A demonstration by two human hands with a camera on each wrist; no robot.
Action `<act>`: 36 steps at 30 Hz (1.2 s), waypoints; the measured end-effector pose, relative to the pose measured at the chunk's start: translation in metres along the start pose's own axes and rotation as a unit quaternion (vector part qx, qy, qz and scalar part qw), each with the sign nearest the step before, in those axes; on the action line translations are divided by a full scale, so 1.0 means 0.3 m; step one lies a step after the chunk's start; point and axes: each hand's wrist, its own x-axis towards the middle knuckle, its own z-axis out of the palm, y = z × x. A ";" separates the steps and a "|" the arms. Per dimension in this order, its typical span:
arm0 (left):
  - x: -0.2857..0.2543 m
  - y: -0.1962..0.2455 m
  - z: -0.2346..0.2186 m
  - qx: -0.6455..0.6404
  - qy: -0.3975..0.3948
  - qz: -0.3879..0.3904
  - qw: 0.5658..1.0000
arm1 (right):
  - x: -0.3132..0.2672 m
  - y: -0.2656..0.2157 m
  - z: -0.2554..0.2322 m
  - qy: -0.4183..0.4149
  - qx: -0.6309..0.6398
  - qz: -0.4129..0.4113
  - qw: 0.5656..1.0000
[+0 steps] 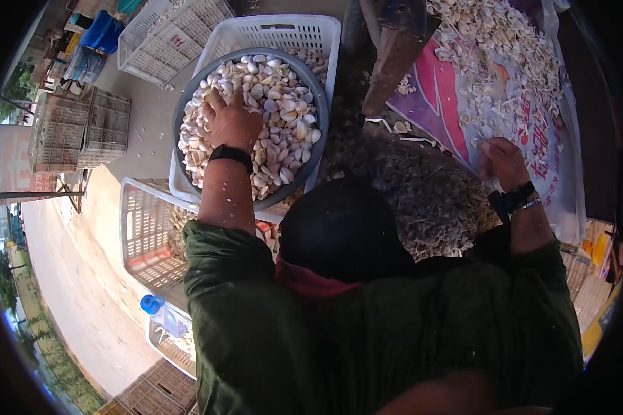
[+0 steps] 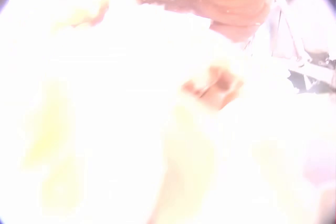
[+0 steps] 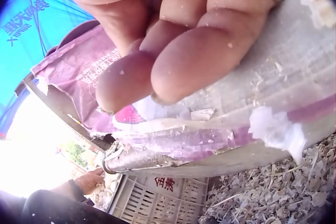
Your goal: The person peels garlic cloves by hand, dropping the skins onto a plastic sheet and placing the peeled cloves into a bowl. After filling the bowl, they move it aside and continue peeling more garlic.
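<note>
My left hand point(image 1: 234, 124) lies on a heap of garlic cloves point(image 1: 284, 117), its fingers spread and the tips among the cloves. A round grey tub point(image 1: 322, 111) holds the heap and sits on a white plastic crate point(image 1: 331, 34). On the other side, my right hand point(image 1: 505, 164) is over the near edge of a printed plastic sheet point(image 1: 446, 104) strewn with garlic scraps point(image 1: 491, 28). In the right wrist view its fingers point(image 3: 199, 61) are loosely bent, with nothing seen between them. Glare washes out most of the left wrist view.
A brown post-like piece point(image 1: 398, 66) stands between tub and sheet. Dry husks point(image 1: 429, 200) pile below the sheet. Another crate point(image 1: 145, 228) and a blue-capped bottle point(image 1: 163, 315) are at lower left. More crates point(image 1: 104, 128) stand farther left.
</note>
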 end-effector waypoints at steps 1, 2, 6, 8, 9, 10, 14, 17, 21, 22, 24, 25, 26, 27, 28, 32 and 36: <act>-0.036 0.026 -0.001 -0.021 0.040 0.040 0.998 | -0.001 0.001 0.002 -0.004 -0.007 0.001 1.000; -0.070 0.048 0.020 -0.028 0.067 0.093 0.993 | 0.001 0.005 0.003 -0.008 -0.008 0.001 1.000; -0.215 0.171 0.061 0.056 -0.040 0.222 0.973 | 0.016 0.013 -0.002 -0.007 0.014 0.003 1.000; -0.220 0.133 0.117 0.054 -0.022 0.226 0.972 | 0.010 0.012 -0.005 -0.010 0.012 0.003 1.000; -0.210 0.118 0.145 0.053 -0.003 0.232 0.971 | 0.004 0.005 -0.002 -0.008 0.012 0.000 1.000; -0.194 0.098 0.150 0.051 -0.004 0.236 0.970 | -0.001 0.001 -0.002 -0.007 0.011 -0.003 1.000; -0.138 -0.004 0.133 0.058 0.019 0.220 0.974 | 0.003 0.008 -0.002 -0.005 0.021 0.002 1.000; -0.103 -0.039 0.113 0.049 0.038 0.216 0.974 | 0.011 0.019 -0.006 -0.015 0.018 -0.001 1.000; 0.014 -0.093 0.148 -0.044 0.121 0.240 0.962 | 0.002 0.002 -0.005 -0.016 0.015 -0.004 1.000; 0.017 -0.063 0.103 -0.043 0.120 0.242 0.962 | 0.002 0.000 -0.005 -0.024 0.014 -0.007 1.000; 0.036 -0.020 0.016 -0.115 0.030 0.119 0.986 | -0.001 -0.005 -0.002 -0.024 0.008 -0.012 1.000; 0.064 -0.031 0.037 -0.086 0.138 0.194 0.968 | -0.001 -0.006 -0.001 -0.027 -0.001 -0.018 0.999; 0.087 -0.011 0.044 -0.086 0.136 0.194 0.968 | -0.002 -0.008 -0.001 -0.026 -0.001 -0.017 1.000; 0.110 0.023 0.048 -0.091 0.133 0.178 0.971 | -0.001 -0.010 -0.002 -0.027 -0.012 -0.016 0.999; 0.127 0.058 0.048 -0.096 0.129 0.162 0.974 | 0.001 -0.014 -0.002 -0.026 -0.023 -0.015 0.999; 0.210 0.136 0.090 -0.048 0.043 0.145 0.987 | 0.005 -0.024 -0.005 -0.032 -0.029 -0.016 0.999; 0.263 0.169 0.105 -0.032 -0.015 0.099 0.994 | 0.012 -0.023 -0.004 -0.030 -0.049 -0.019 0.998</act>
